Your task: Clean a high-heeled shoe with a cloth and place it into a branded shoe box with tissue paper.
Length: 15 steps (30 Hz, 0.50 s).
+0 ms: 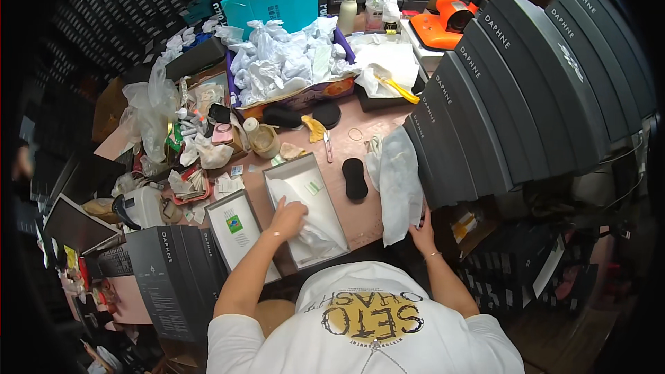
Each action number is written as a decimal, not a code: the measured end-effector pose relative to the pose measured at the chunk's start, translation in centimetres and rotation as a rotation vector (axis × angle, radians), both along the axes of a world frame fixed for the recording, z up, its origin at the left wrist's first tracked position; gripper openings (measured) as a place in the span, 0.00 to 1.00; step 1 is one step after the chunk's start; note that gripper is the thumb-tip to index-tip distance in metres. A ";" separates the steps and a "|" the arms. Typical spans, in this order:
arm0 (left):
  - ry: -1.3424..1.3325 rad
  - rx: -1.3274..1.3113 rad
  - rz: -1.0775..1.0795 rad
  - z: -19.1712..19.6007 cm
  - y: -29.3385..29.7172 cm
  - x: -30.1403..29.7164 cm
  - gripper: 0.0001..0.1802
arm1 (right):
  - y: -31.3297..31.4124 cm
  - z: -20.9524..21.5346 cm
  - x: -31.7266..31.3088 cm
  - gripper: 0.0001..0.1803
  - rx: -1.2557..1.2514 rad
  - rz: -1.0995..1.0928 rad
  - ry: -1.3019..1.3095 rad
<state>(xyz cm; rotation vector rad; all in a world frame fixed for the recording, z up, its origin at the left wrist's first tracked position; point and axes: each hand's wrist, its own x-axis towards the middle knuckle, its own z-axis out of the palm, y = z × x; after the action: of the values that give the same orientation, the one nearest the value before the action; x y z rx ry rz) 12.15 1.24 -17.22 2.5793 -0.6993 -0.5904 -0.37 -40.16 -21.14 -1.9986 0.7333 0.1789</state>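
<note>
An open grey shoe box [325,197] lies on the pink table in front of me, with white tissue paper [315,235] inside. My left hand [287,219] reaches into this box, its fingers bent and closed on the paper. To the right, a long sheet of whitish wrapping paper [400,194] hangs toward the table's front edge. My right hand [421,234] is at its lower corner, fingers curled, with a small dark bit showing between them; what it grips is not clear. A shallow grey box piece [232,225] with a green label stands left of the open box.
Tall stacks of dark shoe boxes [485,104] rise at the right; more boxes [170,277] stand at the lower left. A purple carton [232,83] brims with crumpled paper. A black brush-like oval [355,180], small scissors [327,145], a jar [263,140] and an orange tape dispenser [443,22] lie around.
</note>
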 end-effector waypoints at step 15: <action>0.033 -0.060 0.135 1.3 -3.5 -2.5 0.21 | 3.5 19.6 17.1 0.12 0.180 0.122 -0.710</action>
<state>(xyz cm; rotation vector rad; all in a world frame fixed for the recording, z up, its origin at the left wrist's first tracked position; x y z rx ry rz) 9.64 -2.22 -15.97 2.5311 -0.5193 -0.5594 16.78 -36.65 -1.51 -1.7589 0.1330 -0.3696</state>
